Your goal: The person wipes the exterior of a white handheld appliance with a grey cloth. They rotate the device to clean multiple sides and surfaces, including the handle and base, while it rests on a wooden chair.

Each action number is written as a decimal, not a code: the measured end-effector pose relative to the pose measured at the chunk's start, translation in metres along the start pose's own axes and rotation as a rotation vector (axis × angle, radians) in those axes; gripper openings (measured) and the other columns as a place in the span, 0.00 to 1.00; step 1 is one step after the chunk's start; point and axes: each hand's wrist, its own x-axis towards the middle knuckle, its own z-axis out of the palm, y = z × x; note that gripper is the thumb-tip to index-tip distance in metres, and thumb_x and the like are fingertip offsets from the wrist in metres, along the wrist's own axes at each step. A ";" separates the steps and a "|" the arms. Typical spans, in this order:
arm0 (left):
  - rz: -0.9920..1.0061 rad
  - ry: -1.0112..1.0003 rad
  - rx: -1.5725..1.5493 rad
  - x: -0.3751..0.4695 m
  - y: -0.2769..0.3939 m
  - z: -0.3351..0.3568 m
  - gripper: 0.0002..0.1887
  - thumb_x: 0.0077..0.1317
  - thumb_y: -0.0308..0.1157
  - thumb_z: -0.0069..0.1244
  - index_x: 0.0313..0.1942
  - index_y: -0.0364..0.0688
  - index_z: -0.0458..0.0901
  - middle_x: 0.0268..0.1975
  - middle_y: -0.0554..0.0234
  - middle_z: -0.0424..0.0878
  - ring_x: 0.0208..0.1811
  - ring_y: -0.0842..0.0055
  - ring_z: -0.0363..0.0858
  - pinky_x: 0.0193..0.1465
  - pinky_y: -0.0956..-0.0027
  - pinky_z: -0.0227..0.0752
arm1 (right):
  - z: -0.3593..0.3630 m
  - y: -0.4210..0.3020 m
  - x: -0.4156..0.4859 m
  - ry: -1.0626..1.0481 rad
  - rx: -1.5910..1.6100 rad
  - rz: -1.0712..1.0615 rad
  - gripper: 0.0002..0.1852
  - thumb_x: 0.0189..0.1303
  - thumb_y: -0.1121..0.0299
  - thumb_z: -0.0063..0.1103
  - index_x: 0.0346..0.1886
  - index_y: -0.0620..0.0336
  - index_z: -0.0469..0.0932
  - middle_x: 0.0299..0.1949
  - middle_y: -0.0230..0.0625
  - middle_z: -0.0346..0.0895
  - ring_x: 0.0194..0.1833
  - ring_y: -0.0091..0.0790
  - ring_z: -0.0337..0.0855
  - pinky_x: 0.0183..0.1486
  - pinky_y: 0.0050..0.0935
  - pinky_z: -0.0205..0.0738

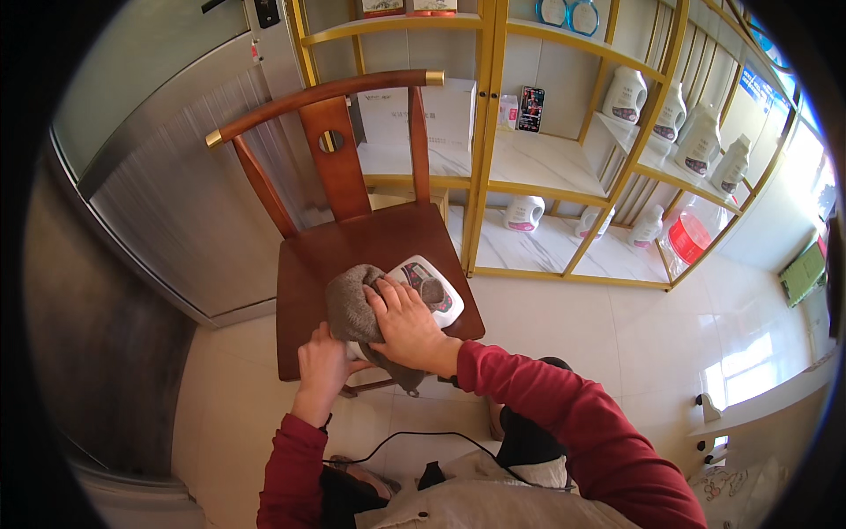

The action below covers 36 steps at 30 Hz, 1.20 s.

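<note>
A white electronic appliance, possibly a kitchen scale, lies on the brown wooden chair's seat. Its dark panel has a small display and pink marks. A grey-brown towel is bunched over its left part, and one bit of the cloth rests on the panel. My right hand presses on the towel with bent fingers and holds it against the appliance. At the near left edge, my left hand grips the appliance's white side below the towel. One towel end with a loop hangs past the seat's front edge.
Behind the chair stands a gold-framed shelf with white detergent bottles, a white box and a propped phone. A metal door is on the left. A black cable crosses near my lap.
</note>
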 end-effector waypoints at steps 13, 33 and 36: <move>-0.024 0.003 -0.113 -0.010 0.024 -0.006 0.43 0.42 0.55 0.77 0.51 0.32 0.79 0.40 0.47 0.84 0.36 0.52 0.88 0.33 0.52 0.82 | 0.000 -0.001 -0.008 0.067 0.180 -0.014 0.49 0.47 0.59 0.79 0.72 0.63 0.65 0.70 0.52 0.65 0.70 0.56 0.66 0.73 0.49 0.60; -0.092 -0.086 -0.067 -0.015 0.040 -0.008 0.57 0.43 0.57 0.76 0.64 0.28 0.65 0.47 0.42 0.83 0.39 0.51 0.89 0.36 0.52 0.82 | -0.006 0.089 0.021 0.180 0.096 0.481 0.36 0.58 0.54 0.71 0.64 0.67 0.72 0.60 0.51 0.75 0.62 0.54 0.75 0.67 0.47 0.67; -0.087 -0.075 -0.060 -0.015 0.040 -0.007 0.57 0.43 0.57 0.76 0.64 0.28 0.65 0.47 0.43 0.83 0.38 0.51 0.89 0.35 0.52 0.82 | -0.005 0.080 0.018 0.223 0.028 0.389 0.38 0.56 0.56 0.73 0.67 0.66 0.70 0.64 0.50 0.72 0.66 0.54 0.72 0.70 0.47 0.64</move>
